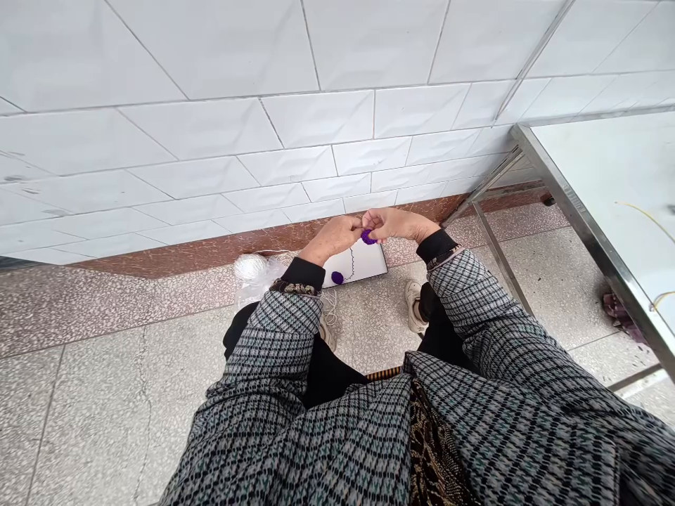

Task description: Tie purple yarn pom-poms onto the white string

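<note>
Small purple piece is located at the fingertips of the right hand, above the white panel and near its far edge in view; the right thumb lies across part of the piece, and the fingers are bent over its far side, so that it is pinched between them; its left side faces the fingertips of the left hand, which are close by.

The piece is deep purple, compact and roughly rounded, with a textured, yarn-like surface and an uneven edge; its full outline is partly covered by the fingers.

The left hand's thumb and forefinger are pressed together at the tips; whether a strand or a tool is between them cannot be told; the two hands meet or nearly meet at the fingertips, the exact contact being too small to tell.

A purple ball rests on the near left part of the panel; a thin, dark, wavy strand runs from beside it toward the hands; to the left are a white yarn ball and clear plastic, with loose white strands near the left shoe; the right shoe is on the speckled floor; a metal-framed table stands at right, by the white tiled wall.
</note>
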`<action>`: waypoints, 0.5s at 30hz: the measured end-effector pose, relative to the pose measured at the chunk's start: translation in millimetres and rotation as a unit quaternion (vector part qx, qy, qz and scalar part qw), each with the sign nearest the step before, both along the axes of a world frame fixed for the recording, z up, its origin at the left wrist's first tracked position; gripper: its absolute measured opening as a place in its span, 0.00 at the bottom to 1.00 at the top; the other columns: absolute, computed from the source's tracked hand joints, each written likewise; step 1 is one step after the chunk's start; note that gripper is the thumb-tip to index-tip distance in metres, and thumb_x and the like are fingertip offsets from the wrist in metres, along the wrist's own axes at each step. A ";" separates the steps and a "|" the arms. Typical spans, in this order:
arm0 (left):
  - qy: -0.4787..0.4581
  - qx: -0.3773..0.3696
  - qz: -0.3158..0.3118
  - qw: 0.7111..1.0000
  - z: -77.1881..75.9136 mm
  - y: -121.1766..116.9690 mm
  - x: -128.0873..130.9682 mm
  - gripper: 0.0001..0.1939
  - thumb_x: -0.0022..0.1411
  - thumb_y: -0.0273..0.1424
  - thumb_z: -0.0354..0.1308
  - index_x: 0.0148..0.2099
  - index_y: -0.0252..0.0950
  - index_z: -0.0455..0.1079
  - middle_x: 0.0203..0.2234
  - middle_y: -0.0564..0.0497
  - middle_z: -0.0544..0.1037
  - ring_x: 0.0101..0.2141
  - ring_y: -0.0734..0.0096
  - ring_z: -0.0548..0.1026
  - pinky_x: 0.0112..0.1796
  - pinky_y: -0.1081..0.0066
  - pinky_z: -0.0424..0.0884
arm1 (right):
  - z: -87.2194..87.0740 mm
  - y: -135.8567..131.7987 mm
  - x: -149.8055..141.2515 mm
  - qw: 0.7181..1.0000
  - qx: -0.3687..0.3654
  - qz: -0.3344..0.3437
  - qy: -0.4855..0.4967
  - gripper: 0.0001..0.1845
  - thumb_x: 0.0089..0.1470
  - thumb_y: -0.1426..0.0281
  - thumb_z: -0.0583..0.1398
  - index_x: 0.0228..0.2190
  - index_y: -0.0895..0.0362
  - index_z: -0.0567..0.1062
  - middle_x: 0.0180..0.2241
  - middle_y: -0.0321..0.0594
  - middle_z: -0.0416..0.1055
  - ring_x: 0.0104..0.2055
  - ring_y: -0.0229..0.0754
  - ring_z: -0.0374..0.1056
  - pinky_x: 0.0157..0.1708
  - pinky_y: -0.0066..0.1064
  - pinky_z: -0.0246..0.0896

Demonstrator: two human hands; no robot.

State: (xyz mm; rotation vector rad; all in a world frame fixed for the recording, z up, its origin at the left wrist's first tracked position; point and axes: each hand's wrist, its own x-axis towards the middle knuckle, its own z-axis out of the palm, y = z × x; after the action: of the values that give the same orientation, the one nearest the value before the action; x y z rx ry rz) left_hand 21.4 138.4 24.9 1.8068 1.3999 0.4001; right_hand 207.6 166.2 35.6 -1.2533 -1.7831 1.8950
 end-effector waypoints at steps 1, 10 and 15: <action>-0.001 0.005 0.006 1.000 -0.2 0.2 -0.1 0.12 0.61 0.29 0.56 0.24 0.36 0.68 0.19 0.54 0.67 0.23 0.72 0.61 0.30 0.67 0.56 | -2.6 0.3 -1.6 1.000 0.008 -0.009 -0.023 0.17 0.51 0.91 0.64 0.32 0.58 0.71 0.22 0.29 0.71 0.22 0.31 0.66 0.21 0.22 0.63; -0.049 0.047 -0.007 0.998 2.3 -4.8 3.9 0.13 0.62 0.27 0.52 0.24 0.38 0.62 0.19 0.56 0.65 0.24 0.73 0.61 0.31 0.67 0.57 | -4.7 9.5 -9.3 0.961 -0.093 -0.252 0.063 0.12 0.64 0.86 0.59 0.31 0.61 0.74 0.21 0.34 0.71 0.20 0.30 0.63 0.23 0.19 0.63; -0.082 -0.008 -0.022 0.996 -3.5 -4.8 10.5 0.11 0.61 0.25 0.53 0.26 0.37 0.67 0.21 0.55 0.69 0.25 0.72 0.68 0.33 0.69 0.63 | -1.1 12.1 -3.4 0.937 -0.135 -0.265 0.184 0.10 0.66 0.83 0.58 0.33 0.61 0.74 0.23 0.32 0.72 0.20 0.28 0.64 0.24 0.17 0.63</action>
State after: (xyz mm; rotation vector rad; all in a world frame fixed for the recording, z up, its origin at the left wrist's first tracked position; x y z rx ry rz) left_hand 31.9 133.6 21.4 1.7471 1.2442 0.5010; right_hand 204.2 178.3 34.5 -1.2005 -0.9057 1.9166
